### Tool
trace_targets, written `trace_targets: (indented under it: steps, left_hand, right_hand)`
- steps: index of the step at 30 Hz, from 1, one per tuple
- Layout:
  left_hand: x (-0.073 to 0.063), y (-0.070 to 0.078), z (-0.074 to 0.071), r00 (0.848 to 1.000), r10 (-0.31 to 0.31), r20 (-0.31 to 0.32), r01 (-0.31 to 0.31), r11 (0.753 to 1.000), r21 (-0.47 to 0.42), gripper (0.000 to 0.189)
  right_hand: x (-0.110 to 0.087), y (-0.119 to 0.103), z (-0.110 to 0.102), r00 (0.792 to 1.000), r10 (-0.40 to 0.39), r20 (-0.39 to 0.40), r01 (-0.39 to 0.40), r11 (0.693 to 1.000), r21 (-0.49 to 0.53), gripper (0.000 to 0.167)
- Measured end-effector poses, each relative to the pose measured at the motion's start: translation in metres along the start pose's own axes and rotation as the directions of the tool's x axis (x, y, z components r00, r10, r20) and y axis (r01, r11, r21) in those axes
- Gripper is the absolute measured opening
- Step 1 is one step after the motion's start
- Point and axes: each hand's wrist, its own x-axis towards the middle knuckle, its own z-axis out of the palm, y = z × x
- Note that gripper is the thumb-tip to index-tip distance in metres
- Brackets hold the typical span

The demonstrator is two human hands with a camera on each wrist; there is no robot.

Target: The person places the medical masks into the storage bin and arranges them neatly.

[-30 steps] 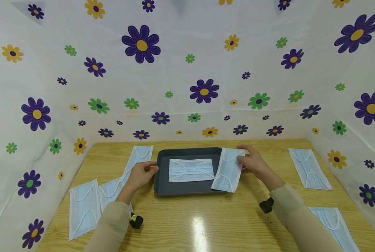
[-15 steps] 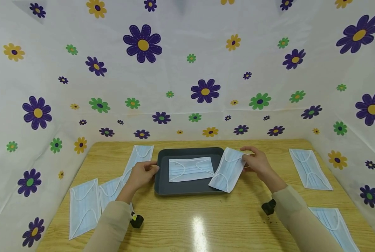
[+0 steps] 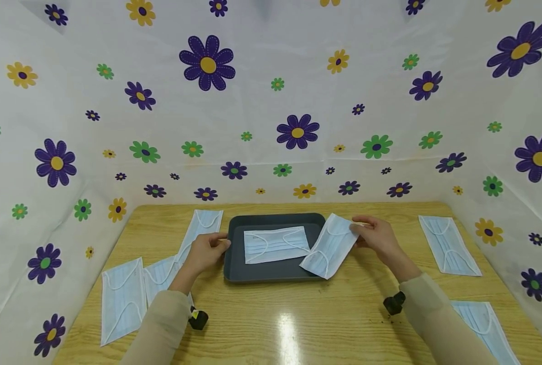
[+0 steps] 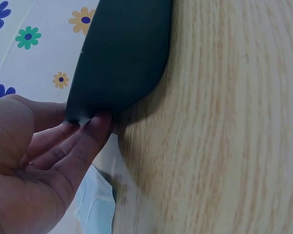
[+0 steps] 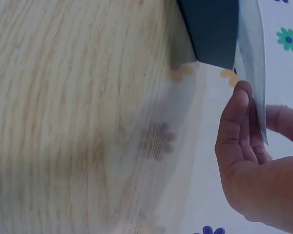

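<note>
A dark grey tray (image 3: 271, 274) stands on the wooden table, and one pale blue face mask (image 3: 274, 246) lies flat inside it, sideways. My left hand (image 3: 203, 254) pinches the tray's left edge; the left wrist view has thumb and fingers on the tray wall (image 4: 122, 58). By its upper right edge, a second face mask (image 3: 331, 246) is pinched in my right hand (image 3: 378, 241). That mask slants over the tray's right side, its lower left corner near the first mask. In the right wrist view the held mask (image 5: 254, 58) appears edge-on between thumb and fingers.
On the left, several face masks lie about, one at the front (image 3: 122, 301) and one at the back (image 3: 202, 228). Two more are on the right, a far mask (image 3: 449, 243) and a near mask (image 3: 485, 324). A flowered cloth (image 3: 253, 101) encloses the table.
My right hand has shifted a little to the right. The mask it holds has turned from nearly upright to a slant, its lower end swinging left. The left hand stays at the tray edge.
</note>
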Motion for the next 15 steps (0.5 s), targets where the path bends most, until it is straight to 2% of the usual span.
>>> trace_targets:
  steps: [4, 10, 15]
  left_hand:
    - [0.0, 0.0, 0.001, 1.0, -0.006, 0.004, 0.006, 1.0, -0.011, 0.04]
    - [-0.001, 0.001, 0.0, 1.0, -0.011, 0.003, 0.011, 1.0, -0.019, 0.04]
    - [-0.001, 0.001, 0.0, 1.0, -0.007, 0.002, 0.007, 1.0, -0.021, 0.039]
  right_hand:
    - [-0.003, 0.002, -0.007, 0.998, 0.048, 0.043, -0.048, 0.999, -0.01, 0.052]
    - [-0.003, 0.001, -0.012, 0.99, 0.118, 0.075, -0.117, 0.993, -0.021, 0.043]
    - [-0.002, 0.0, -0.011, 0.988, 0.129, 0.089, -0.126, 0.991, -0.042, 0.054]
